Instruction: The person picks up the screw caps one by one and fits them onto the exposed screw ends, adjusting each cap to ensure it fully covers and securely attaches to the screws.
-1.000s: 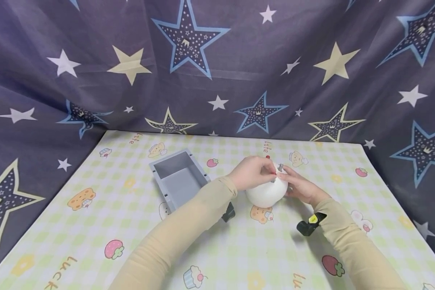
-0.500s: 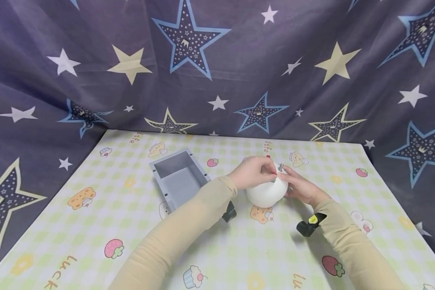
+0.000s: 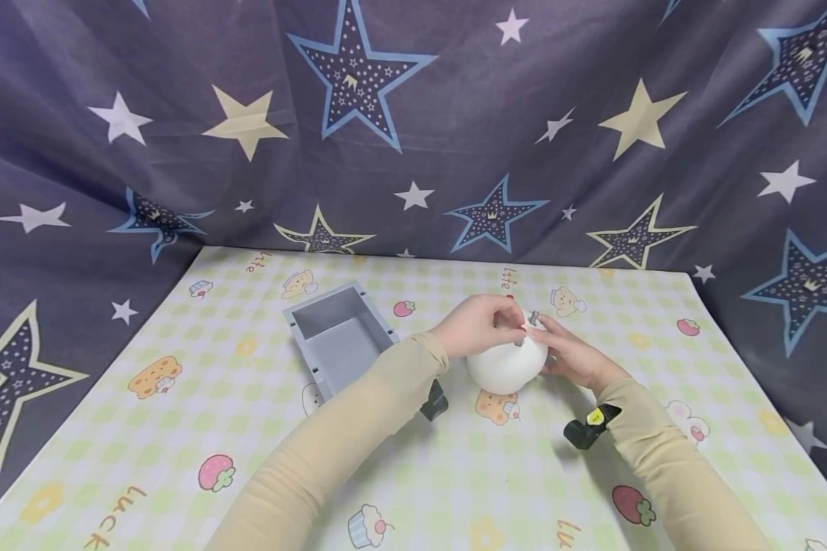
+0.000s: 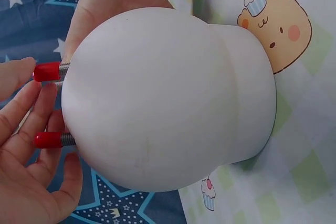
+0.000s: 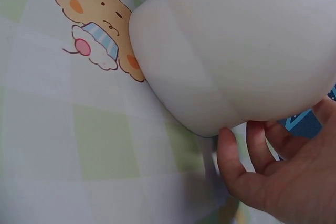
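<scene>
A smooth white globe [image 3: 506, 367] with a narrower collar stands on the tablecloth, in front of me and right of centre. Two threaded metal posts with red caps project from its top in the left wrist view, an upper cap [image 4: 47, 71] and a lower cap [image 4: 48, 139]. My left hand [image 3: 478, 325] pinches the upper red cap between its fingertips. Small grey fittings [image 3: 534, 317] show at the globe's top in the head view. Holding the globe's right side is my right hand [image 3: 579, 358], its fingers [image 5: 257, 145] curled against the underside and the thumb near the top.
Left of the globe sits a grey rectangular bin [image 3: 344, 337], partly covered by my left sleeve [image 3: 344, 428]. A checked, cartoon-printed cloth [image 3: 145, 451] covers the table. Behind the far edge hangs a dark curtain with stars [image 3: 441, 138].
A bit of red seen between my left fingertips earlier is hidden now in the head view. The left hand has shifted very slightly up; the globe and right hand stay put.
</scene>
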{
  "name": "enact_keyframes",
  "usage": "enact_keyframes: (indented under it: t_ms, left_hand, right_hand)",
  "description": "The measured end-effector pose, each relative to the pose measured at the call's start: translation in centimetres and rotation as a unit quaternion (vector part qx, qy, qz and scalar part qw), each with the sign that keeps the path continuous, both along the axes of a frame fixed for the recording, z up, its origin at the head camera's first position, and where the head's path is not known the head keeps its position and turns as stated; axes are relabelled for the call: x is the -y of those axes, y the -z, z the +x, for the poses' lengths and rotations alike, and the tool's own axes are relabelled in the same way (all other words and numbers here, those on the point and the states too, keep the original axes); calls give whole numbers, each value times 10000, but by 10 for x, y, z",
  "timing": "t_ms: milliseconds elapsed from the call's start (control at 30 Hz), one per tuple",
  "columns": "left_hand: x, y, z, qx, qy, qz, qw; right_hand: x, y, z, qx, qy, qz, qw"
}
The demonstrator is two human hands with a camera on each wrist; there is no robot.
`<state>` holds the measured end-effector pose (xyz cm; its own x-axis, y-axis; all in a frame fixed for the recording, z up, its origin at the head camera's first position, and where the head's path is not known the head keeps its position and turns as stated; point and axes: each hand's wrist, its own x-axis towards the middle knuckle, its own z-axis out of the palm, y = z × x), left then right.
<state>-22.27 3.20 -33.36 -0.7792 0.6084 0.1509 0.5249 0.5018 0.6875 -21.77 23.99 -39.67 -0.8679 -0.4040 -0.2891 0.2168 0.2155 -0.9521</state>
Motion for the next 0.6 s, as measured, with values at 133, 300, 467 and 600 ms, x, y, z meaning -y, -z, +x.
enact_keyframes:
  t_ms: [133,300,467,600]
  left_hand:
    - [5,-1,-1,130,-88,247,9996]
    - [14,-4,-4,167,-467,526,9974]
    - [22,-10,-7,316,-692,891,9931]
    - [29,-11,-10,386,-752,955,9918]
  right_hand:
    - [1,0,0,4,0,-30,10000]
    - [1,1,0,72,-17,-71,9999]
    - [0,3,-2,92,7,-23,10000]
    - [0,3,-2,80,25,-14,10000]
